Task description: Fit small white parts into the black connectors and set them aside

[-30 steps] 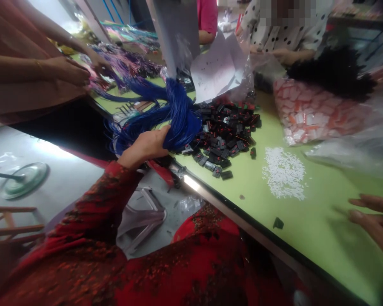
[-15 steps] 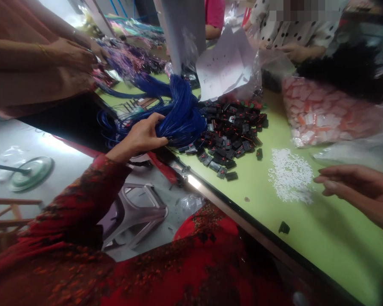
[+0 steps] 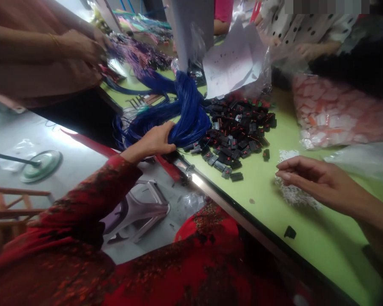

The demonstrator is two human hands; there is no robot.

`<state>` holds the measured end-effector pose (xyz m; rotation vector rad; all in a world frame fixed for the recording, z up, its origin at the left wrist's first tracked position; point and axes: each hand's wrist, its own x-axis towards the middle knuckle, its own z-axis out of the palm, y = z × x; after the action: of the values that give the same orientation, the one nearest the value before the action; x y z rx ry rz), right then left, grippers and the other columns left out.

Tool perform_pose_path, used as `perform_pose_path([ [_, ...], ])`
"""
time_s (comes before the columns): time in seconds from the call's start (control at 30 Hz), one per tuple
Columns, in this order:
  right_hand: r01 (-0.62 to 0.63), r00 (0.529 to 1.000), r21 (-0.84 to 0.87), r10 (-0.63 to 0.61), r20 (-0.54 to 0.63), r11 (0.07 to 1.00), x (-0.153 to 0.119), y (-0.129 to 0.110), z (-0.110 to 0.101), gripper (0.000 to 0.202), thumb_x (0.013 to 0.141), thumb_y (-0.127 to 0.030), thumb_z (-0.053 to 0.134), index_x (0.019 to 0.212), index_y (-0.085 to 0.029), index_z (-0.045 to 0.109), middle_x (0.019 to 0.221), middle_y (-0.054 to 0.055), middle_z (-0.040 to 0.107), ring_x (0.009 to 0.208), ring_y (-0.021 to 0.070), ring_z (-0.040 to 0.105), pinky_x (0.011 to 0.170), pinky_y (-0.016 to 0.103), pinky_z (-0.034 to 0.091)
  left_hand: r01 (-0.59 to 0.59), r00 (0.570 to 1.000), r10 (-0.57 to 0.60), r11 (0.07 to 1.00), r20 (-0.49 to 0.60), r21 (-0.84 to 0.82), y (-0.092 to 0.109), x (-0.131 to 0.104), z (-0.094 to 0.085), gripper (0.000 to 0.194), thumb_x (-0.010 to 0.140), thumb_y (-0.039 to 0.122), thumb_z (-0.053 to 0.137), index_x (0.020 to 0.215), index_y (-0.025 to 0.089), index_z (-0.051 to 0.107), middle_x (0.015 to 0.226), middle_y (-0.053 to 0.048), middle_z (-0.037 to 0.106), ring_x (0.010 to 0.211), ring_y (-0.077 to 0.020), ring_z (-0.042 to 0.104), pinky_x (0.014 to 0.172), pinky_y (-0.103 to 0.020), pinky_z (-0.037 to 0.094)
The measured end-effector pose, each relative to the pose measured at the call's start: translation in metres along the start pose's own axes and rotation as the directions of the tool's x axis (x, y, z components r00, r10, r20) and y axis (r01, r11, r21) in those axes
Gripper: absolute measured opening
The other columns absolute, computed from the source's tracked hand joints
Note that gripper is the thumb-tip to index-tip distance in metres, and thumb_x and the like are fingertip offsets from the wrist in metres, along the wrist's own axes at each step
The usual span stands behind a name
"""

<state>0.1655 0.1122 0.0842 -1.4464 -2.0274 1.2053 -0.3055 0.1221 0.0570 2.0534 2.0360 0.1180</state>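
Observation:
A thick bundle of blue wires lies on the green table, near its front edge. My left hand has its fingers wrapped round the near end of that bundle. Just right of the bundle is a heap of black connectors, some with red parts. Over a patch of small white pieces hovers my right hand, palm partly turned inward, thumb and fingers apart. Nothing shows between those fingers. Part of the white patch is hidden behind this hand.
A bag of pink and white parts lies at the back right. White paper leans behind the connectors. One black piece sits near the front edge. A person's hands work at the left; others are across the table.
My right hand has moved left, from beside the white pieces to over them. My left hand stays on the blue wires. The whole view has shifted slightly.

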Motion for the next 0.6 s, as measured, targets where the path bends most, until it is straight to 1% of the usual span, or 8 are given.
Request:
perform_pose_path([
  [0.07,-0.031,0.998,-0.008,0.031,0.053,0.999,-0.005,0.003,-0.002,0.044,0.08,-0.062,0.075,0.108,-0.029,0.073,0.093,0.005,0.075,0.076,0.0206,0.067,0.061,0.031,0.054,-0.089,0.993,0.084,0.994,0.084,0.058,-0.004,-0.001,0.003,0.093,0.06,0.041,0.071,0.146,0.016,0.045,0.126,-0.012,0.068,0.118,-0.0362,0.064,0.099,-0.041,0.052],
  [0.13,-0.07,0.996,-0.014,0.071,0.051,0.997,-0.01,0.005,-0.004,0.043,0.08,-0.063,0.074,0.107,-0.03,0.072,0.096,0.006,0.075,0.079,0.0221,0.068,0.063,0.033,0.054,-0.126,0.985,0.111,0.985,0.133,0.115,-0.009,0.0,0.003,0.096,0.062,0.041,0.071,0.149,0.018,0.039,0.135,-0.013,0.064,0.122,-0.0347,0.063,0.1,-0.038,0.051],
  [0.2,-0.104,0.993,-0.014,0.104,0.052,0.995,-0.012,0.005,-0.005,0.042,0.079,-0.064,0.074,0.105,-0.03,0.072,0.095,0.006,0.076,0.079,0.0236,0.069,0.066,0.036,0.055,-0.103,0.989,0.082,0.979,0.122,0.173,-0.011,0.001,0.001,0.09,0.066,0.04,0.068,0.149,0.018,0.038,0.131,-0.014,0.065,0.119,-0.034,0.065,0.096,-0.037,0.052],
  [0.27,-0.118,0.991,-0.011,0.118,0.058,0.993,-0.011,0.004,-0.003,0.042,0.078,-0.064,0.074,0.104,-0.031,0.072,0.093,0.006,0.075,0.078,0.0243,0.069,0.066,0.037,0.055,-0.084,0.992,0.058,0.967,0.112,0.243,-0.008,0.005,-0.001,0.083,0.07,0.039,0.065,0.145,0.017,0.039,0.121,-0.015,0.069,0.113,-0.0349,0.068,0.091,-0.037,0.053],
  [0.4,-0.112,0.991,-0.017,0.113,0.071,0.994,-0.008,0.003,0.0,0.042,0.077,-0.065,0.074,0.103,-0.031,0.073,0.086,0.006,0.074,0.072,0.0238,0.066,0.063,0.038,0.052,-0.1,0.983,0.035,0.925,0.182,0.365,0.004,0.013,-0.005,0.076,0.072,0.038,0.066,0.139,0.014,0.04,0.101,-0.014,0.073,0.096,-0.0365,0.072,0.077,-0.036,0.051],
  [0.5,-0.112,0.991,-0.004,0.112,0.071,0.994,-0.008,0.003,-0.001,0.042,0.076,-0.065,0.075,0.102,-0.031,0.073,0.086,0.006,0.074,0.072,0.0238,0.067,0.064,0.038,0.053,-0.109,0.981,0.03,0.905,0.194,0.41,0.014,0.013,-0.007,0.072,0.072,0.035,0.066,0.136,0.012,0.04,0.099,-0.016,0.073,0.095,-0.0378,0.073,0.074,-0.035,0.05],
  [0.6,-0.112,0.989,0.003,0.111,0.097,0.994,-0.009,0.005,-0.001,0.043,0.076,-0.065,0.075,0.102,-0.03,0.073,0.084,0.006,0.075,0.073,0.0238,0.068,0.064,0.037,0.054,-0.071,0.988,0.008,0.914,0.156,0.398,0.018,0.008,-0.004,0.072,0.075,0.033,0.062,0.138,0.01,0.036,0.1,-0.016,0.073,0.097,-0.0378,0.073,0.075,-0.035,0.049],
])
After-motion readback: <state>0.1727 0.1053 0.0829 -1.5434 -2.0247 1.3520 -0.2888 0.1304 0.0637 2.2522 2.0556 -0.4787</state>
